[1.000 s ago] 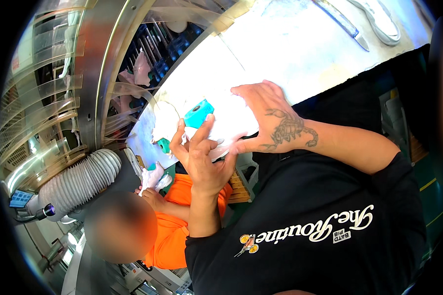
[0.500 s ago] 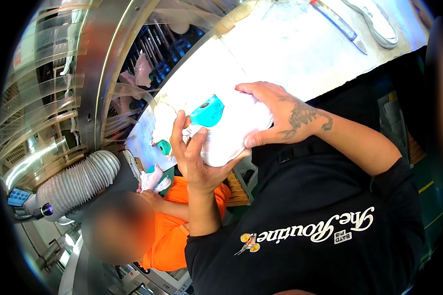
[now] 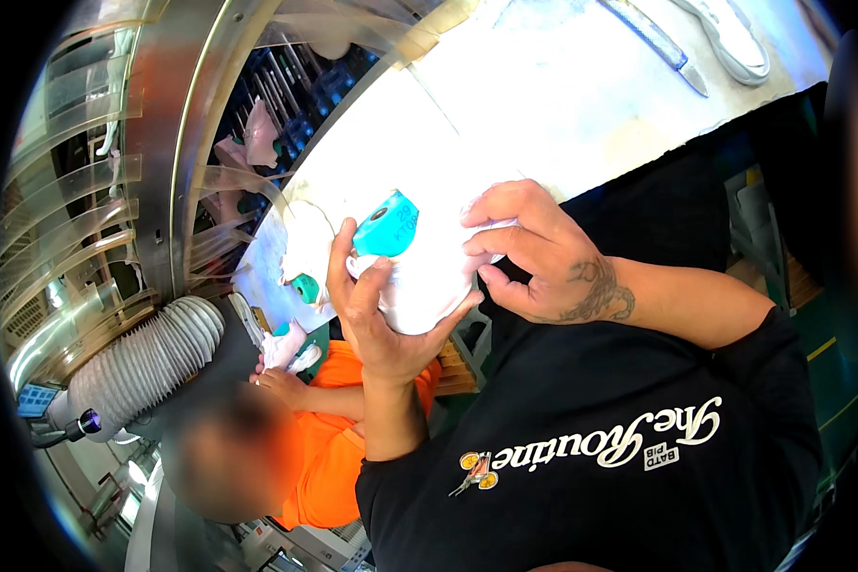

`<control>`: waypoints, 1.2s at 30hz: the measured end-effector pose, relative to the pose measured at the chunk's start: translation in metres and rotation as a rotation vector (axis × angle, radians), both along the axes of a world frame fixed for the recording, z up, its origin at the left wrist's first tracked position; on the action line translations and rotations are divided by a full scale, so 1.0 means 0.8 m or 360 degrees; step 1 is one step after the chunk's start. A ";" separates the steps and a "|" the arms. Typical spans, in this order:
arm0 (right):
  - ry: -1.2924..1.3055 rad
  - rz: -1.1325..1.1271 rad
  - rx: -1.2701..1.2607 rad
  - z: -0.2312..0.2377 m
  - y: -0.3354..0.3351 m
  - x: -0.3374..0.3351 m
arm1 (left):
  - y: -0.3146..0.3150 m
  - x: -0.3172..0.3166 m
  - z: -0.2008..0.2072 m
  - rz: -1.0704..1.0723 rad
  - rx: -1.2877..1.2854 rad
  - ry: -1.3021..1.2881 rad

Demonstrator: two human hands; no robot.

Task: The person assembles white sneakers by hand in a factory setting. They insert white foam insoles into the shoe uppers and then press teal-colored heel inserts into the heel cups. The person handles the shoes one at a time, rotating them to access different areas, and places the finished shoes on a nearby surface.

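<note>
Before me is a white shoe upper (image 3: pixel 431 286) pulled over a teal shoe last (image 3: pixel 387 225), whose teal heel end with a hole stays uncovered. My left hand (image 3: pixel 379 329) is wrapped round the near left side of the upper, fingers beside the teal end and thumb underneath. On its right side, my right hand (image 3: pixel 543 262) has curled fingers and thumb pinching the white edge. Glare washes out much of the upper, so its far outline blends into the table.
The bright white worktable (image 3: pixel 534 105) carries a utility knife (image 3: pixel 653 43) and a white shoe sole (image 3: pixel 731 43) at far right. Another white upper on a last (image 3: pixel 300 253) lies left. A co-worker in orange (image 3: pixel 329 458) handles a similar piece. A ribbed hose (image 3: pixel 148 353) and clear strip curtains stand left.
My right hand has gone from spread over the upper to a pinch at its right edge. The upper and left hand have shifted slightly left and down.
</note>
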State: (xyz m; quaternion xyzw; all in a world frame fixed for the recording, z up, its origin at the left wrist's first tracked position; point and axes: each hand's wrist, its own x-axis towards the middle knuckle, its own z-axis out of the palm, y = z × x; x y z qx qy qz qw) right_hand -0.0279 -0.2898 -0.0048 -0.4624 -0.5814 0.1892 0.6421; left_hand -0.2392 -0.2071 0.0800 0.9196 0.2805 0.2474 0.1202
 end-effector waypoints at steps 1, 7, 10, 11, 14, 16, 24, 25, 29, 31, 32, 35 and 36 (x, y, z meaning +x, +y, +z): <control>-0.0020 -0.0021 -0.0009 0.001 -0.001 -0.001 | -0.001 0.002 0.003 -0.0008 0.0012 0.0010; 0.0189 0.0265 -0.0118 0.002 0.007 0.013 | -0.002 0.011 0.009 -0.0082 0.0145 0.0061; 0.0137 0.0347 0.0028 -0.003 0.012 0.022 | -0.004 0.008 0.010 -0.0066 0.0178 0.0106; 0.0171 0.0372 0.0008 -0.006 0.012 0.021 | -0.003 0.008 0.008 -0.0070 0.0162 0.0069; 0.0267 0.0423 -0.0105 -0.007 0.006 0.018 | 0.000 0.008 0.003 -0.0083 0.0123 -0.0009; 0.0269 0.0398 -0.0163 -0.004 0.006 0.024 | 0.003 0.005 0.001 -0.0091 0.0113 -0.0019; 0.0009 0.0149 -0.0021 -0.005 -0.003 0.017 | 0.009 0.005 0.003 -0.0071 0.0127 0.0009; 0.0009 0.0145 -0.0030 -0.004 -0.007 0.015 | 0.009 0.004 0.002 -0.0074 0.0152 0.0026; 0.0112 0.0216 -0.0137 0.009 -0.008 0.019 | 0.008 0.014 0.006 -0.0115 0.0042 -0.0064; 0.0194 0.0420 -0.0295 0.015 -0.001 0.035 | 0.008 0.012 0.004 -0.0144 0.0037 -0.0093; 0.0233 0.0525 -0.0371 0.017 0.003 0.044 | 0.008 0.012 0.003 -0.0149 0.0035 -0.0104; 0.0040 0.0604 -0.0341 0.026 0.013 0.056 | 0.009 0.012 0.000 -0.0152 0.0042 -0.0102; 0.0091 0.0653 -0.0411 0.027 0.015 0.058 | 0.009 0.013 0.002 -0.0147 0.0052 -0.0081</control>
